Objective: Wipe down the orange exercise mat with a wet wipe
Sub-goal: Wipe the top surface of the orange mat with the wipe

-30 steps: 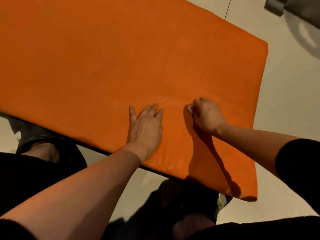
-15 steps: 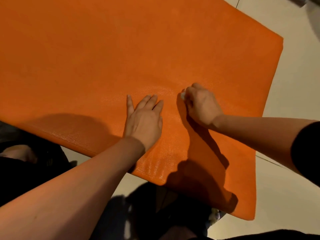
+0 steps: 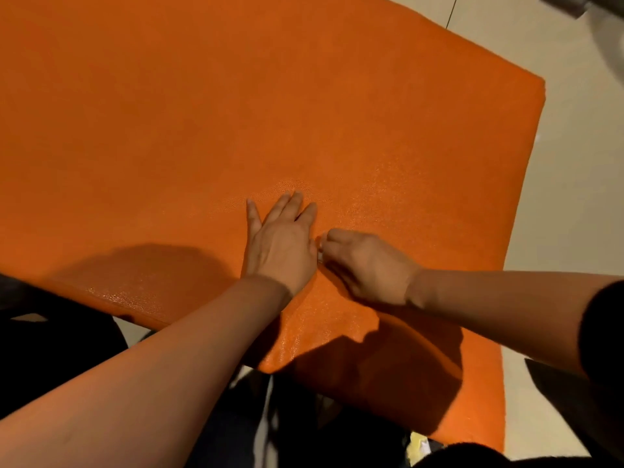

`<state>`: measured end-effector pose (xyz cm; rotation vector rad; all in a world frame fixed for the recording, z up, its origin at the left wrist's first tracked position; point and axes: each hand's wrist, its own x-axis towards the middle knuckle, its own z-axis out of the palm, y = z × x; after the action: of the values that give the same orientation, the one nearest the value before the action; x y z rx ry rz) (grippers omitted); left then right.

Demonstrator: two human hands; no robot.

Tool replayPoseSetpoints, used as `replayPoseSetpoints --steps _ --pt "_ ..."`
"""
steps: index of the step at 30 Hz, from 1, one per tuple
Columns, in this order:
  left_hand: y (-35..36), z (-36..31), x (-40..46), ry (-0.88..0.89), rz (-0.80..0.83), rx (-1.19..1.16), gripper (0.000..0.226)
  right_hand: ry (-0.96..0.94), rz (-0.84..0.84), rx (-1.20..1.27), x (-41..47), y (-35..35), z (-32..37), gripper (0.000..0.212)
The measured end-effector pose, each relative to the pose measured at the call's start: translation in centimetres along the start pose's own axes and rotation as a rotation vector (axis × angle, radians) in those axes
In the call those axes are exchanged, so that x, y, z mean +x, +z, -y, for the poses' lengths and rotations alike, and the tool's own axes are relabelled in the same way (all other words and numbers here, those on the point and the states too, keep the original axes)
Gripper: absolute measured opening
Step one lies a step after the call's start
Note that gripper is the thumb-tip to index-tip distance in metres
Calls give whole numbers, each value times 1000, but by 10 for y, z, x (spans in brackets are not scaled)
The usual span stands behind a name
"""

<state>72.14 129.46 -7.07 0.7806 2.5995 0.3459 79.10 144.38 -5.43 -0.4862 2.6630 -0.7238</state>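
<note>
One orange mat (image 3: 236, 113); one wipe (image 3: 320, 256), barely visible; two hands: left hand (image 3: 282, 246), right hand (image 3: 366, 265).

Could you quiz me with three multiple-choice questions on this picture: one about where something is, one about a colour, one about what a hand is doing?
1. Where does the left hand lie?
A. flat on the mat
B. on the floor
C. in the air

2. What colour is the mat?
A. blue
B. orange
C. green

3. How is the right hand?
A. spread flat
B. curled round a white wipe
C. pointing upward

Answers:
1 A, its straight fingers rest on the mat's surface.
2 B, the whole pad is orange against the pale floor.
3 B, its fingers are curled, with a bit of the wet wipe showing at the fingertips.
</note>
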Motion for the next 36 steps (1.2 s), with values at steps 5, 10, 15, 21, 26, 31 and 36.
replayPoseSetpoints --steps 5,10,15,21,26,31,36 --pt "-2 1 7 -15 -40 -14 58 350 -333 -153 20 -41 -71 17" --pt "-6 -5 17 -34 -66 -66 49 265 -300 -38 23 -13 -22 14" --pt "-1 -4 24 -35 -28 -15 62 204 -274 -68 29 -26 -49 24" --pt "8 -2 23 -39 0 38 59 553 -487 -139 40 -38 -75 18" --pt "6 -9 27 -99 -36 -23 54 99 -233 -48 40 -13 -43 10" --pt "5 -13 31 -109 -48 -18 51 514 -543 -200 39 -55 -117 26" --pt "8 -12 29 -96 -60 -19 49 309 -484 -147 42 -22 -81 20"
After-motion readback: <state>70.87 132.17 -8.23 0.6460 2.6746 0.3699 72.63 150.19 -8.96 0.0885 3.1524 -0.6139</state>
